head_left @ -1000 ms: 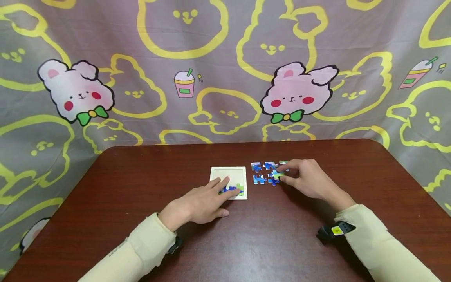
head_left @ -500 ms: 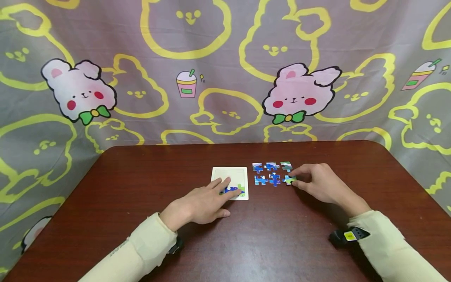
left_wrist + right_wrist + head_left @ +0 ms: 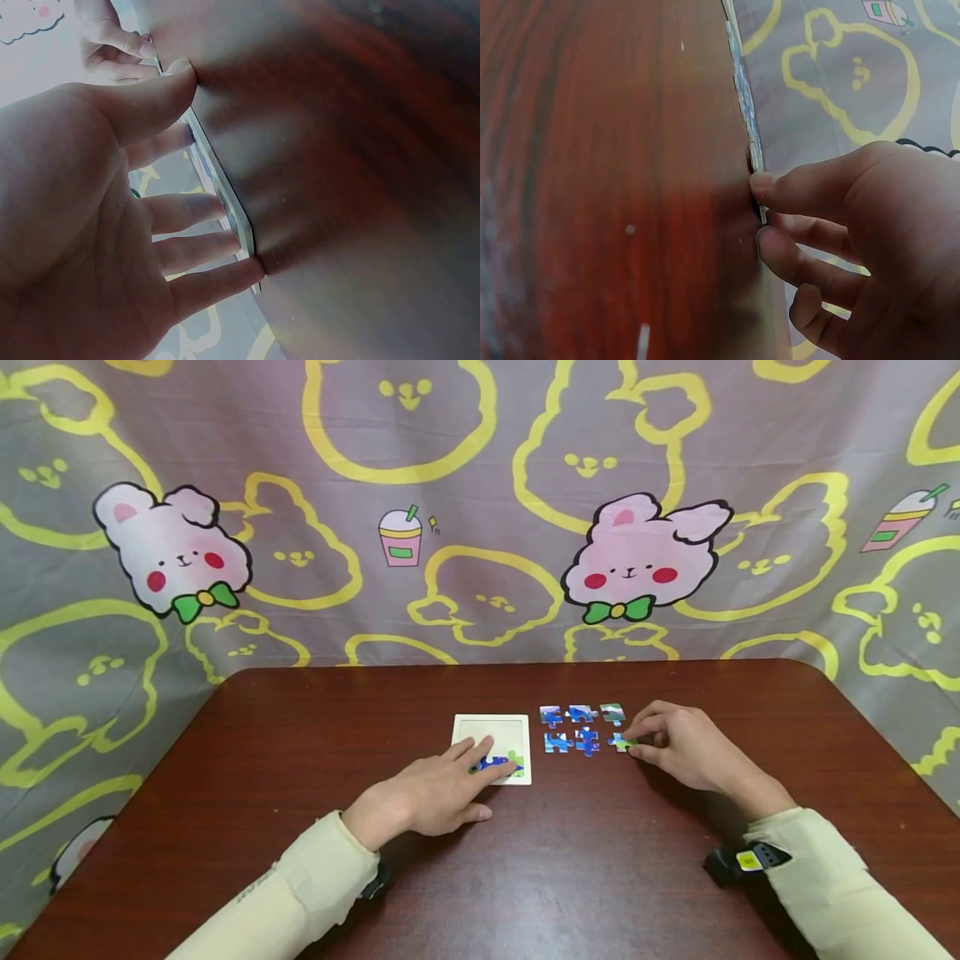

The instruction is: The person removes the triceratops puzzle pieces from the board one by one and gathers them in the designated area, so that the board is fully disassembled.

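My left hand rests with spread fingers on a white puzzle tray. Blue and green pieces fill part of the tray's near side, partly hidden by the fingers. To the tray's right, several loose jigsaw pieces lie in two rows, among them a blue one and a green-grey one. At the right end of the near row, my right hand pinches a blue-green jigsaw piece between thumb and finger, at table level. The right wrist view shows the thumb against that piece's edge.
A dark brown wooden table carries everything. Behind it hangs a grey cloth printed with yellow outlines and rabbit heads. Each wrist wears a black strapped device, such as the right wrist device.
My right hand has carried the blue-green jigsaw piece right, from over the near row's middle piece to that row's right end. The left hand keeps its place on the tray.
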A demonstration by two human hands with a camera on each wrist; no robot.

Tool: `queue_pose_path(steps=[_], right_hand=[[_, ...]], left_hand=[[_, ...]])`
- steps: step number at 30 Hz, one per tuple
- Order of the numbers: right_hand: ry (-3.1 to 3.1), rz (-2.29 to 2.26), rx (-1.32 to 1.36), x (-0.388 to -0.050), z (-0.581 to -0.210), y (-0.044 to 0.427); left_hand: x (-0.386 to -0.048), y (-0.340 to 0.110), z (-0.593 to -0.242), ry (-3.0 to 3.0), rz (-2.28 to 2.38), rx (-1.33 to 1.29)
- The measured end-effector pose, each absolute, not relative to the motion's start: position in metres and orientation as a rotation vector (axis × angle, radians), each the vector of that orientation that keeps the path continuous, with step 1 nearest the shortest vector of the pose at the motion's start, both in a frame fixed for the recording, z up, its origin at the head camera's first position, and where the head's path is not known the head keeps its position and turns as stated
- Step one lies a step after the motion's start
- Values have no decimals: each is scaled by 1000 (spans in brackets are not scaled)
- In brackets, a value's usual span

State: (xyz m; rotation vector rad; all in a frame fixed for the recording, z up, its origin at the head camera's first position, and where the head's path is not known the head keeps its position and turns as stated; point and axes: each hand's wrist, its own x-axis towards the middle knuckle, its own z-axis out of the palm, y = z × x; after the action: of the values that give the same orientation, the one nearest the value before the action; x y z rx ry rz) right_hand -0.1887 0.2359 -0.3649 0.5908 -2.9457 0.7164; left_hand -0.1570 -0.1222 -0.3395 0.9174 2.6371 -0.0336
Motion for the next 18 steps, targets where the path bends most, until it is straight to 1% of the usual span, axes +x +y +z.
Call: queue_pose_path(steps=[18], right_hand=[[-2913,746,596,-190,-365,237]], left_hand=[[-158,-121,-338,2633,-46,913]])
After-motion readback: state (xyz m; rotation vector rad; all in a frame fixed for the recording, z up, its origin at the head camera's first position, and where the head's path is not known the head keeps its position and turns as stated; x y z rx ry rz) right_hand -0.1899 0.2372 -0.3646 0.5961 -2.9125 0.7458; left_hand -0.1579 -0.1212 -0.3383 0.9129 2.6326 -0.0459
